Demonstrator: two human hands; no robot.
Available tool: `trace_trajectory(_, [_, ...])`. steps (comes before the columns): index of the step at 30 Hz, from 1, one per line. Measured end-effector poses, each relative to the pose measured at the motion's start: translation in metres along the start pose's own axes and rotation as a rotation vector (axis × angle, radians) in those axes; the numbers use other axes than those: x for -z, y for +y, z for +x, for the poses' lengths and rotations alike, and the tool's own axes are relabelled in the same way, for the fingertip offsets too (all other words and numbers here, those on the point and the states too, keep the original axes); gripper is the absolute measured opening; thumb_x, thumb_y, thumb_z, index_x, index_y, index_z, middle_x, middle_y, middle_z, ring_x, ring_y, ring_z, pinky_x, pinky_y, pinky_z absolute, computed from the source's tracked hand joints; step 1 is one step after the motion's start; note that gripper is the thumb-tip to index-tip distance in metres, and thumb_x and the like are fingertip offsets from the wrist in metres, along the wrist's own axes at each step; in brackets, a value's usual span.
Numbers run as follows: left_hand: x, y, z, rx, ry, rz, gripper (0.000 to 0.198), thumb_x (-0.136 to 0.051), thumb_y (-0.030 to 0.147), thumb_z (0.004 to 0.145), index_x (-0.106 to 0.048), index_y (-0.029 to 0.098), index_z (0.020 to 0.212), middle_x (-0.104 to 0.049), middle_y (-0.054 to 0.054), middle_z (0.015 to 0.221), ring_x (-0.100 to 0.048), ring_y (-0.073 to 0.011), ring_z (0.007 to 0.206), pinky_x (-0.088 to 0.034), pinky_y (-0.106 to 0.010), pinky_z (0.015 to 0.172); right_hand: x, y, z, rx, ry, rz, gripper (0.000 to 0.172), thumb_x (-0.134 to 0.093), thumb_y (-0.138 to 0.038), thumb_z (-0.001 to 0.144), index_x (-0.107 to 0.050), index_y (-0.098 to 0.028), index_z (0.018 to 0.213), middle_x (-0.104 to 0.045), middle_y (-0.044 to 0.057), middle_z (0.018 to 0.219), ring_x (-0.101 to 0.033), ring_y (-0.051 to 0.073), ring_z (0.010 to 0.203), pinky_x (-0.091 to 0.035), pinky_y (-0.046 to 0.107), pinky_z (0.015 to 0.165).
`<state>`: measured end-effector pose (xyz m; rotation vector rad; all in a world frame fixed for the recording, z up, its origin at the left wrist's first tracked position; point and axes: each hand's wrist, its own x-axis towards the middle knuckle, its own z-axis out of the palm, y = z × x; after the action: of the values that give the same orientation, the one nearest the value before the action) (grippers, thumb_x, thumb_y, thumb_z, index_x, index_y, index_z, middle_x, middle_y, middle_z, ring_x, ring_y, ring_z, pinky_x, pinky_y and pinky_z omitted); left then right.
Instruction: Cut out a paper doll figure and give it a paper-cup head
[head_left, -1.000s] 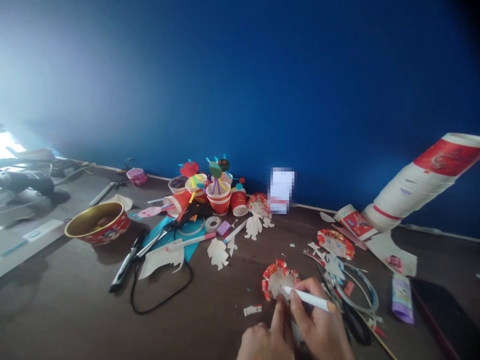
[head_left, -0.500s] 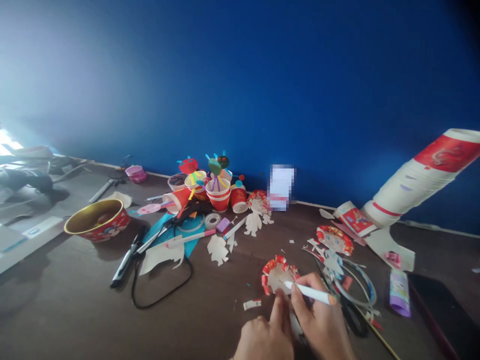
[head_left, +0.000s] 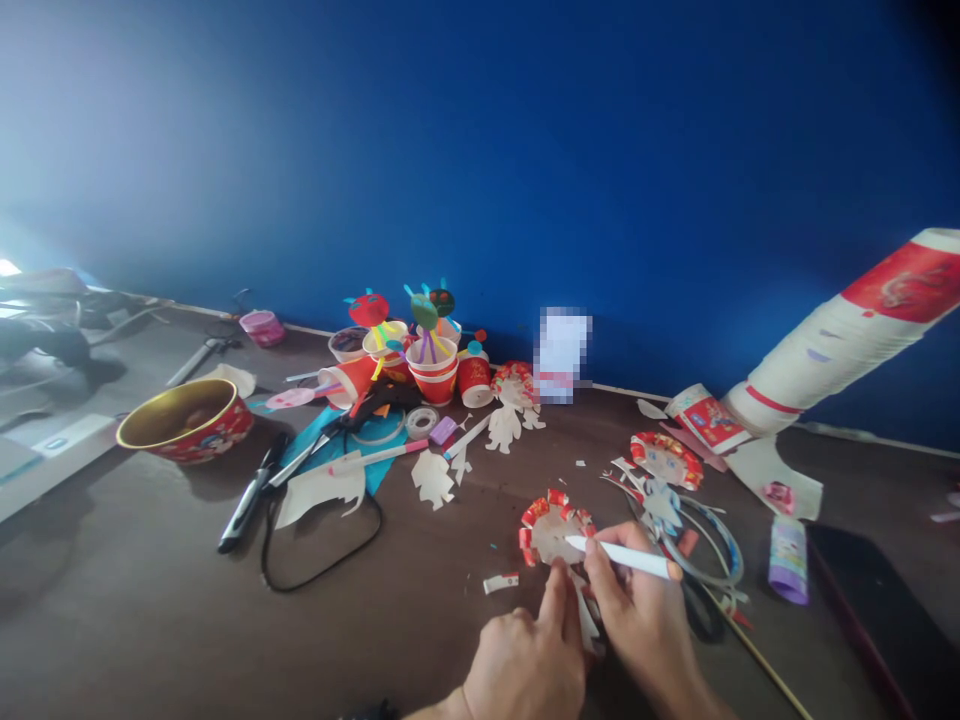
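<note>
A paper cutout with a curled red rim (head_left: 551, 533) lies flat on the dark table. My right hand (head_left: 641, 600) grips a white pen (head_left: 630, 558), its tip on the pale middle of the cutout. From below, my left hand (head_left: 529, 655) presses its extended index finger on the cutout's lower edge; the other fingers look curled. A white strip of paper shows between my hands. Just left of the cutout is a small red-and-white scrap (head_left: 500, 582).
Stacked paper cups (head_left: 433, 380) with paper figures stand at the back. A gold-rimmed bowl (head_left: 187, 440) and a hot glue gun (head_left: 386, 400) are to the left. A long cup stack (head_left: 832, 350) leans at right, above a dark phone (head_left: 885, 610).
The view has tilted slightly, so the table's objects appear a little higher. My hands keep nearly the same pose, with the pen still at the cutout's middle.
</note>
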<state>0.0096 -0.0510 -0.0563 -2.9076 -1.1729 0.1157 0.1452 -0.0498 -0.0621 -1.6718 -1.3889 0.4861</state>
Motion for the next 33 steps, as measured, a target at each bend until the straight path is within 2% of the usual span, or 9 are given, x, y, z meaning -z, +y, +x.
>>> trace_trajectory(6, [-0.006, 0.005, 0.0, 0.049, 0.009, 0.01, 0.048, -0.042, 0.038, 0.082, -0.044, 0.014, 0.124, -0.048, -0.022, 0.122, -0.062, -0.0169, 0.056, -0.049, -0.026, 0.042, 0.001, -0.002, 0.001, 0.018, -0.016, -0.029, 0.018, -0.045, -0.035, 0.083, -0.047, -0.02, 0.074, -0.057, 0.0, 0.051, -0.058, 0.016, 0.043, -0.046, 0.023, 0.04])
trace_trajectory(12, [-0.008, 0.005, -0.002, 0.038, 0.05, 0.025, 0.048, -0.044, 0.037, 0.081, -0.046, 0.013, 0.123, -0.049, -0.023, 0.121, -0.061, -0.0155, 0.053, -0.048, -0.025, 0.041, 0.002, -0.005, 0.001, 0.059, -0.043, -0.122, 0.018, -0.045, -0.034, 0.082, -0.046, -0.021, 0.07, -0.054, -0.002, 0.047, -0.054, 0.015, 0.041, -0.041, 0.022, 0.038])
trace_trajectory(25, [-0.014, 0.006, -0.002, 0.04, 0.095, 0.064, 0.048, -0.046, 0.034, 0.081, -0.046, 0.013, 0.123, -0.05, -0.026, 0.117, -0.06, -0.0153, 0.051, -0.045, -0.025, 0.041, 0.002, -0.008, 0.0, 0.063, -0.074, -0.115, 0.018, -0.045, -0.034, 0.082, -0.046, -0.021, 0.07, -0.054, -0.002, 0.047, -0.053, 0.014, 0.04, -0.04, 0.021, 0.039])
trace_trajectory(33, [-0.011, 0.005, -0.002, 0.044, 0.095, 0.053, 0.047, -0.043, 0.037, 0.081, -0.046, 0.014, 0.123, -0.052, -0.026, 0.115, -0.059, -0.0141, 0.049, -0.044, -0.023, 0.041, 0.002, -0.007, 0.001, 0.072, -0.077, -0.119, 0.017, -0.045, -0.033, 0.082, -0.045, -0.021, 0.07, -0.052, -0.003, 0.046, -0.052, 0.014, 0.038, -0.039, 0.022, 0.038])
